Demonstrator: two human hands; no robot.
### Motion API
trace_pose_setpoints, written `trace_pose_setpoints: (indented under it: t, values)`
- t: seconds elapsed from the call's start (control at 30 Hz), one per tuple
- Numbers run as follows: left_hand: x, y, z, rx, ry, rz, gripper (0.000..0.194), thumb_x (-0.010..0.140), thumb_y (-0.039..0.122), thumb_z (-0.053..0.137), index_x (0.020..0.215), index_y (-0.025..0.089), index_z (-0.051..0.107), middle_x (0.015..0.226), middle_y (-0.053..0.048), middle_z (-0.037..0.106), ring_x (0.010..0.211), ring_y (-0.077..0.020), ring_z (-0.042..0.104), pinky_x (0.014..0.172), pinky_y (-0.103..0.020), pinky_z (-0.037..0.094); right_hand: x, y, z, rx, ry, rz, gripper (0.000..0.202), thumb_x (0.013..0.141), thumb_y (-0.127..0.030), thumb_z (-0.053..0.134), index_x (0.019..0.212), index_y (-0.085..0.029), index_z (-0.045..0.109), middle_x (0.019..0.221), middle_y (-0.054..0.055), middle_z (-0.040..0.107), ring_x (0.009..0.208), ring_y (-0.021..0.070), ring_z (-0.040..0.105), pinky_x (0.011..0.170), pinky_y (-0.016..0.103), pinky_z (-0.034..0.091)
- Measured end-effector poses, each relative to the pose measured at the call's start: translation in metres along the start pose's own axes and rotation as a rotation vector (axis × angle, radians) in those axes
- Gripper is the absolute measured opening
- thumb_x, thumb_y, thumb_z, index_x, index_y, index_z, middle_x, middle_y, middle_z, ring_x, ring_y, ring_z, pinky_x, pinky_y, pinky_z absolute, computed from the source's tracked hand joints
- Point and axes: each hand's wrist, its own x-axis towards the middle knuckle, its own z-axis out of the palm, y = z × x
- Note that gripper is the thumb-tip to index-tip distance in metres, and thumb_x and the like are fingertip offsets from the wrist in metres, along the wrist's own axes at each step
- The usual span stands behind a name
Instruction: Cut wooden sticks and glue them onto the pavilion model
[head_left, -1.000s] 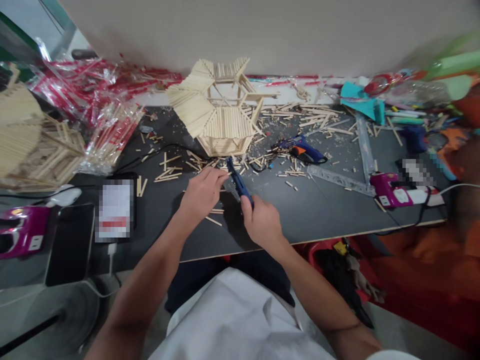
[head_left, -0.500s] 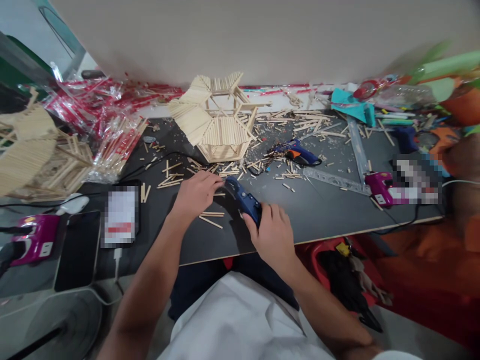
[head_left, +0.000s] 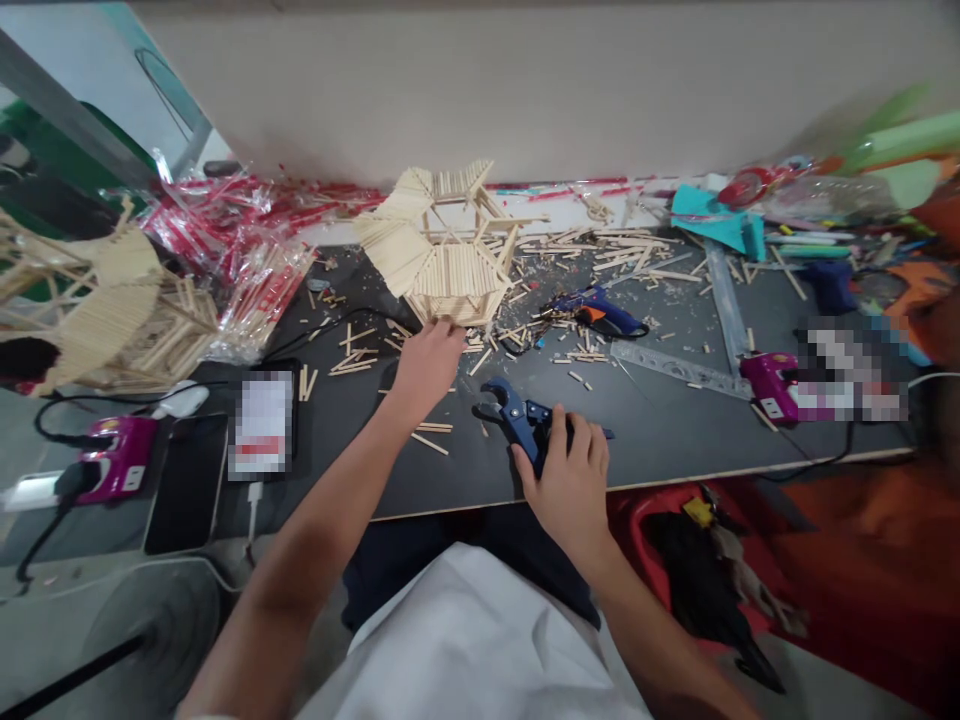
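Note:
My right hand (head_left: 571, 482) is wrapped around the handles of a blue pipe cutter (head_left: 517, 418), which sits low over the table with its curved jaw open and pointing to the far left. My left hand (head_left: 431, 365) reaches to the front base of a house-like model (head_left: 454, 275) made of thin wooden sticks. Its fingers are curled together and point down; whatever is between the fingertips is hidden. Several loose wooden sticks (head_left: 433, 436) lie on the dark table just below the left wrist, with short cut pieces (head_left: 581, 380) right of the cutter.
A blue glue gun (head_left: 607, 312) and a clear ruler (head_left: 675, 368) lie to the right. At left are another stick model (head_left: 124, 310), packaged sticks (head_left: 262, 295), a lit phone (head_left: 260, 425), a dark phone (head_left: 185, 485) and a purple power socket (head_left: 120, 458). Stick offcuts litter the back.
My left hand has moved away from the cutter's jaw, forward to the model's base. The cutter has shifted slightly right and its jaw is now apart from the left hand. The view has shifted slightly.

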Motion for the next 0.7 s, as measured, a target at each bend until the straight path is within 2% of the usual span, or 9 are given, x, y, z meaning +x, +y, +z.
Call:
trace_pose_setpoints:
  t: [0.13, 0.3, 0.43, 0.57, 0.63, 0.7]
  values:
    - [0.017, 0.014, 0.001, 0.06, -0.073, -0.024, 0.03, 0.101, 0.017, 0.044, 0.11, 0.011, 0.072, 0.115, -0.018, 0.068, 0.102, -0.0279, 0.069, 0.076, -0.034, 0.057, -0.001, -0.001, 0.003, 0.048, 0.015, 0.024, 0.071, 0.099, -0.05, 0.049, 0.147, 0.002, 0.043, 0.144, 0.027, 0.047, 0.139, 0.0419, 0.038, 0.113, 0.056, 0.036]
    - [0.022, 0.019, 0.002, 0.064, -0.093, -0.037, 0.032, 0.098, 0.01, 0.041, 0.107, 0.012, 0.072, 0.109, -0.017, 0.071, 0.092, -0.0269, 0.073, 0.076, -0.036, 0.057, -0.002, -0.001, 0.003, 0.066, -0.014, 0.047, 0.071, 0.1, -0.049, 0.048, 0.149, 0.001, 0.041, 0.147, 0.028, 0.045, 0.142, 0.0417, 0.035, 0.114, 0.057, 0.035]
    - [0.02, 0.023, 0.001, 0.11, -0.103, -0.025, 0.034, 0.095, 0.004, 0.038, 0.111, 0.009, 0.068, 0.115, -0.019, 0.069, 0.091, -0.0257, 0.073, 0.075, -0.033, 0.057, -0.001, -0.002, 0.004, 0.083, -0.021, 0.032, 0.071, 0.101, -0.051, 0.046, 0.15, 0.0, 0.039, 0.152, 0.029, 0.04, 0.145, 0.042, 0.031, 0.113, 0.059, 0.034]
    - [0.012, 0.024, -0.004, 0.142, -0.093, 0.009, 0.039, 0.09, -0.003, 0.036, 0.118, 0.006, 0.062, 0.115, -0.021, 0.068, 0.097, -0.0271, 0.072, 0.073, -0.031, 0.056, 0.004, -0.003, 0.002, 0.159, 0.032, -0.015, 0.072, 0.1, -0.054, 0.046, 0.147, 0.001, 0.041, 0.155, 0.033, 0.031, 0.144, 0.0428, 0.032, 0.111, 0.06, 0.036]
    - [0.005, 0.023, -0.011, 0.121, -0.093, 0.033, 0.035, 0.093, 0.0, 0.037, 0.116, 0.006, 0.061, 0.107, -0.019, 0.071, 0.096, -0.0276, 0.072, 0.07, -0.031, 0.056, 0.012, 0.002, -0.002, 0.219, 0.069, -0.032, 0.067, 0.1, -0.053, 0.047, 0.144, -0.003, 0.044, 0.155, 0.031, 0.033, 0.143, 0.0413, 0.034, 0.11, 0.06, 0.037]
    - [-0.003, 0.021, -0.021, 0.056, -0.09, 0.069, 0.03, 0.098, 0.006, 0.038, 0.119, 0.008, 0.059, 0.097, -0.016, 0.072, 0.088, -0.0257, 0.073, 0.068, -0.03, 0.054, 0.029, 0.014, -0.008, 0.279, 0.111, -0.038, 0.055, 0.1, -0.049, 0.049, 0.138, -0.008, 0.051, 0.15, 0.028, 0.042, 0.141, 0.0383, 0.038, 0.11, 0.059, 0.038]
